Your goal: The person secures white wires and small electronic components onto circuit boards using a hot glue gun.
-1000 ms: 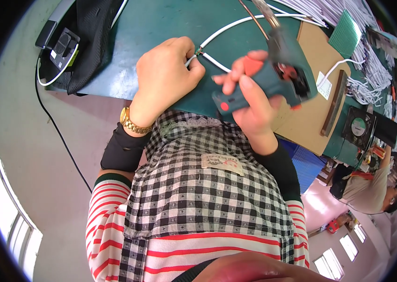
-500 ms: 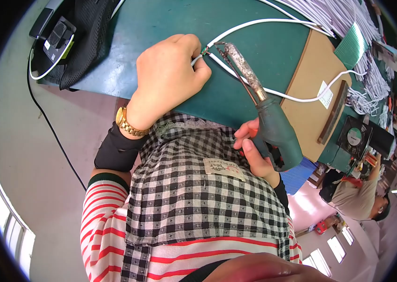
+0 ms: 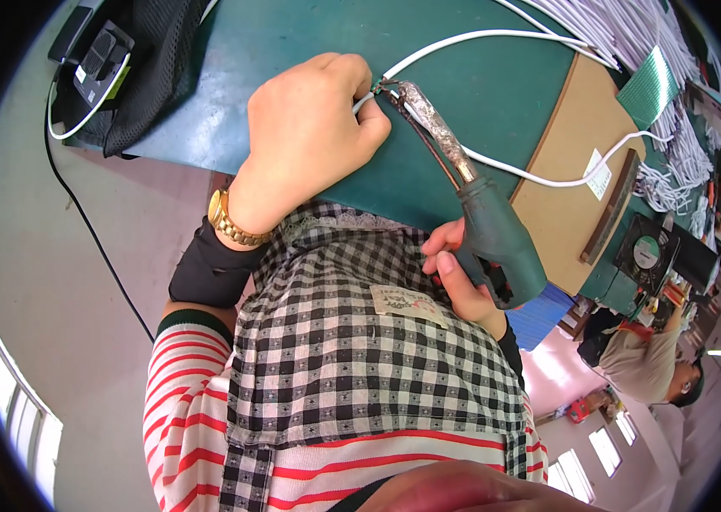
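Green bench [image 3: 480,111]: white wire [image 3: 463,38] in left grip [image 3: 309,136], soldering iron [image 3: 471,213] in right grip [image 3: 459,282].

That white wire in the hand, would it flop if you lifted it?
Probably floppy: the white wire already lies in a loose curve across the green mat. It looks thin, so likely light. The left hand pinches its end, where the soldering iron touches.

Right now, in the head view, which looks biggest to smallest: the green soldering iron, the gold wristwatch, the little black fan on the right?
1. soldering iron, in the right hand, clearly the largest.
2. and 3. wristwatch on the left hand and fan: similar; the fan sits farther off, so unsure.
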The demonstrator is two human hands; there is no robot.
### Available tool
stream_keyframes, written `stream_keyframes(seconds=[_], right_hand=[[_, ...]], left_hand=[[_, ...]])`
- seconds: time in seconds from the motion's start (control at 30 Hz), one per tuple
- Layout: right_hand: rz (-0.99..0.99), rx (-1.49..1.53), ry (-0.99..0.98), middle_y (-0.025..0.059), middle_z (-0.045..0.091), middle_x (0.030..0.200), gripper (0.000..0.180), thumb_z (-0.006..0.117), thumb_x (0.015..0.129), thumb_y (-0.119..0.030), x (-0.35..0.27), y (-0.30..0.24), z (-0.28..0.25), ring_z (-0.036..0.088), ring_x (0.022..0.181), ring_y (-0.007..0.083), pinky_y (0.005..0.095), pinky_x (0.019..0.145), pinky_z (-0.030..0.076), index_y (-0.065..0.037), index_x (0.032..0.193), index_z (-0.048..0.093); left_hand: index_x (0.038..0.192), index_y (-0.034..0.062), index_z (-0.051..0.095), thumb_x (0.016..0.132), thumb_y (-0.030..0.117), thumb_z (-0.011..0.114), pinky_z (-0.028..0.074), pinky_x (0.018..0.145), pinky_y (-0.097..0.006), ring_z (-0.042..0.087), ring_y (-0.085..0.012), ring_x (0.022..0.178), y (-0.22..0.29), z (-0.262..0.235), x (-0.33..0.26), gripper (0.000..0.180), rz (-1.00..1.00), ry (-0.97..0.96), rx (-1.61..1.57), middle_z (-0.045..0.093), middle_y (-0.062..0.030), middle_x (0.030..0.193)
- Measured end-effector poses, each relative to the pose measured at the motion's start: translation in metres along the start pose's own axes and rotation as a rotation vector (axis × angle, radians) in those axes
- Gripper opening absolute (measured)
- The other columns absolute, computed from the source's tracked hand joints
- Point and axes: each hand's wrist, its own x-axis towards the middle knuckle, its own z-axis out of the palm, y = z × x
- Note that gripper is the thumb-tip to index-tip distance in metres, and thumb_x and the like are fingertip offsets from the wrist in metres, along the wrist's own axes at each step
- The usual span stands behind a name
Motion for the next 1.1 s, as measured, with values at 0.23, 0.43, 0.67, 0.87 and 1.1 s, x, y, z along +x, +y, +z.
stream_keyframes(seconds=[0.23, 0.43, 0.67, 0.87, 1.1], right_hand=[[0.028, -0.036, -0.026, 0.0136, 0.058, 0.091, 0.016, 0.053, 0.085, -0.003, 0.001, -0.001, 0.0, 0.058, 0.068, 0.0134, 0.0244, 0.058, 0.047, -0.003, 0.099, 0.045], [0.019, -0.131, 0.005, 0.0083, 0.058, 0.083, 0.01, 0.054, 0.082, 0.001, 0.003, -0.004, 0.002, 0.056, 0.066, 0.0118, 0.0249, 0.059, 0.047, -0.001, 0.092, 0.053], [0.079, 0.057, 0.055, 0.011, 0.057, 0.089, 0.005, 0.052, 0.083, 0.002, 0.002, -0.002, 0.008, 0.055, 0.066, 0.0122, 0.0259, 0.063, 0.047, 0.0, 0.087, 0.049], [-0.052, -0.352, 0.038, 0.0088, 0.055, 0.088, 0.005, 0.05, 0.082, 0.003, 0.001, 0.006, 0.009, 0.054, 0.067, 0.0121, 0.0259, 0.063, 0.047, -0.001, 0.079, 0.049], [0.134, 0.528, 0.173, 0.0087, 0.063, 0.088, 0.026, 0.059, 0.077, 0.009, -0.004, 0.007, 0.017, 0.059, 0.072, 0.0139, 0.0256, 0.063, 0.049, 0.003, 0.102, 0.059]], left_hand=[[0.069, 0.0076, 0.056, 0.063, 0.011, 0.063, 0.038, 0.045, -0.032, 0.048, -0.0206, 0.048, -0.001, 0.0, 0.0, 0.009, -0.001, -0.005, 0.008, 0.047, -0.0029, 0.056], [0.067, 0.0071, 0.057, 0.064, 0.015, 0.061, 0.046, 0.051, -0.037, 0.058, -0.0272, 0.06, 0.001, -0.004, 0.0, 0.009, -0.024, -0.045, 0.043, 0.058, -0.0064, 0.066], [0.068, 0.0072, 0.058, 0.064, 0.015, 0.061, 0.046, 0.053, -0.038, 0.059, -0.0274, 0.062, 0.002, -0.005, 0.001, 0.009, -0.047, -0.064, 0.043, 0.058, -0.0062, 0.067], [0.067, 0.007, 0.059, 0.065, 0.015, 0.06, 0.046, 0.053, -0.038, 0.059, -0.0276, 0.062, -0.001, -0.005, 0.002, 0.009, -0.038, -0.063, 0.034, 0.059, -0.0069, 0.067], [0.064, 0.0054, 0.057, 0.064, 0.015, 0.059, 0.046, 0.052, -0.04, 0.059, -0.0295, 0.062, -0.005, -0.006, 0.0, 0.01, -0.027, -0.042, 0.029, 0.058, -0.009, 0.066]])
